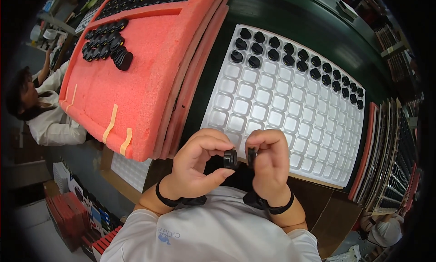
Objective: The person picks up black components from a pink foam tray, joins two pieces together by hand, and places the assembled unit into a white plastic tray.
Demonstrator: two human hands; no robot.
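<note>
My left hand [195, 161] pinches a small round black part [230, 159] between thumb and fingertips. Close beside it, my right hand [273, 164] has its thumb and fingers closed on another small black piece [251, 157], seen nearly edge-on. A narrow gap separates the two pieces. Both hands are over the near edge of a white plastic tray [278, 102] with rows of square pockets. Round black parts [274, 42] fill its far rows, and two sit at the left of the third row. The pockets nearer me hold nothing.
At left, a pink foam tray [106, 96] lies on a stack of similar trays, with a cluster of black parts [121, 58] on it. Stacked trays [386, 157] line the right side. One person [50, 107] is at far left, another [385, 230] at lower right.
</note>
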